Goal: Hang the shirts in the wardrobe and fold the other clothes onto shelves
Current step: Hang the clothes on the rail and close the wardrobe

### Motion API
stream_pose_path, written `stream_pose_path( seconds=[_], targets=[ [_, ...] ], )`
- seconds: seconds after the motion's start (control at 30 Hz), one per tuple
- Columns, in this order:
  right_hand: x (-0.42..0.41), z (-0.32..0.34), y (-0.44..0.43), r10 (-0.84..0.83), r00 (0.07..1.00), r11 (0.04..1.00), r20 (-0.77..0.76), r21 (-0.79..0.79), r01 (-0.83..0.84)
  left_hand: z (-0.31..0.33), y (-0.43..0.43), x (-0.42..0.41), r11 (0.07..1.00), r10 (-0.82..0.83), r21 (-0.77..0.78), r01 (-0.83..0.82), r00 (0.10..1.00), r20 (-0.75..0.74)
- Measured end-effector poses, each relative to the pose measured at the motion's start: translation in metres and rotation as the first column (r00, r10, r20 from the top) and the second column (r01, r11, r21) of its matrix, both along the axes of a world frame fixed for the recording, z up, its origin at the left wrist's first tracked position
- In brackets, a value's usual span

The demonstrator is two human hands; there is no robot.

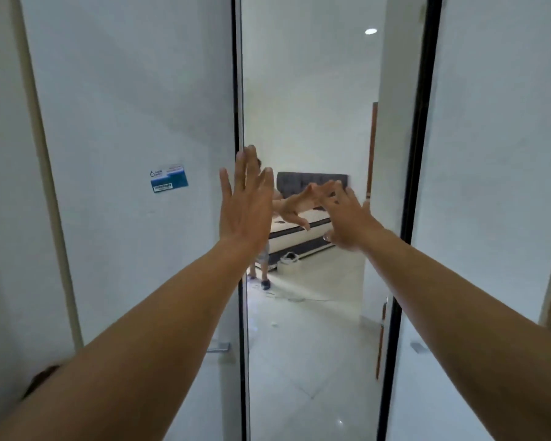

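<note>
I face a wardrobe with white glossy doors and a mirrored middle door (pixel 306 90). My left hand (pixel 245 202) is raised flat with straight fingers, at the seam between the left white door (pixel 134 122) and the mirror. My right hand (pixel 347 218) has spread fingers whose tips touch the mirror glass, meeting their own reflection. Neither hand holds anything. No shirts or other clothes are in view.
The mirror reflects a bed with a dark headboard (pixel 312 181), a tiled floor and a person standing. A blue sticker (pixel 169 178) is on the left door. Small metal handles (pixel 218 346) sit low on the left and right doors. The right white door (pixel 490 154) is closed.
</note>
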State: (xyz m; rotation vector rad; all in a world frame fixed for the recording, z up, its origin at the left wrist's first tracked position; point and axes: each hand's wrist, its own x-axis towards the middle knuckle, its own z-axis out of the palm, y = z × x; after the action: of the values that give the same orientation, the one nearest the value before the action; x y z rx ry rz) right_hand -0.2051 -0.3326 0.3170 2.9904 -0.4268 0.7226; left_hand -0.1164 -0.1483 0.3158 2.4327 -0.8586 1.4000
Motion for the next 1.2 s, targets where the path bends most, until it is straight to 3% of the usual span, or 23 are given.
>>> stream_pose_path(
  seconds=[0.1, 0.43, 0.63, 0.97, 1.2],
  targets=[
    [0.021, -0.006, -0.007, -0.010, 0.999, 0.999, -0.044, -0.043, 0.008, -0.027, -0.008, 0.016, 0.990, 0.056, 0.132, -0.045, 0.995, -0.084],
    [0.074, -0.027, -0.048, 0.063, 0.997, 0.982, 0.049, -0.182, -0.053, -0.056, -0.026, 0.076, 0.993, 0.041, 0.114, -0.015, 0.972, -0.230],
    [0.091, -0.041, -0.068, 0.133, 0.985, 0.968, 0.110, -0.227, -0.106, -0.074, -0.041, 0.098, 0.999, -0.051, -0.008, 0.050, 0.978, -0.201],
    [0.065, -0.031, -0.070, 0.116, 0.990, 0.979, 0.081, -0.179, -0.100, -0.071, -0.059, 0.081, 0.995, -0.019, -0.103, -0.010, 0.962, -0.274],
    [-0.004, -0.041, -0.094, -0.029, 0.996, 0.992, 0.086, -0.123, 0.039, -0.081, -0.103, 0.039, 0.983, -0.163, 0.062, 0.174, 0.975, -0.154]
  ],
)
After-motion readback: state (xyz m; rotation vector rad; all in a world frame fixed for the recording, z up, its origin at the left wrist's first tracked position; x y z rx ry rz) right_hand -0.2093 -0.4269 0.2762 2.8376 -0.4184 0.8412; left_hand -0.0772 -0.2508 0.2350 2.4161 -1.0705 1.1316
